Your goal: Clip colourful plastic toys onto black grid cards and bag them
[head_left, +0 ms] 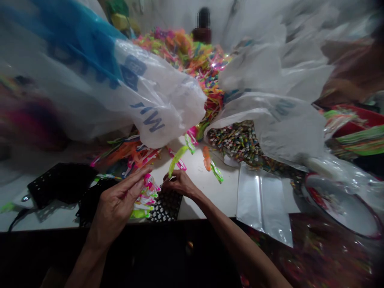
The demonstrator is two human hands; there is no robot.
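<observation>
My left hand (115, 202) is stretched out flat, fingers together, beside a row of pink, white and yellow-green soft strips (146, 198). These strips lie over a black board full of holes (165, 205). At the board's far edge, my right hand (181, 182) is closed in a pinch. A yellow-green strip (177, 158) sticks up from its fingers; their tips are partly hidden. Just beyond lie a pink-and-white strip (179, 161), an orange strip (207, 158) and a green-and-white strip (216, 172) on the white tabletop (201, 182).
Large plastic bags (168, 108) lean in from both sides around a heap of neon strips (183, 50). Right of my hands are a pile of small multicoloured sticks (237, 138), a clear pouch (261, 200) and an enamel basin (354, 212). More black boards (61, 182) lie left. Someone is in the background.
</observation>
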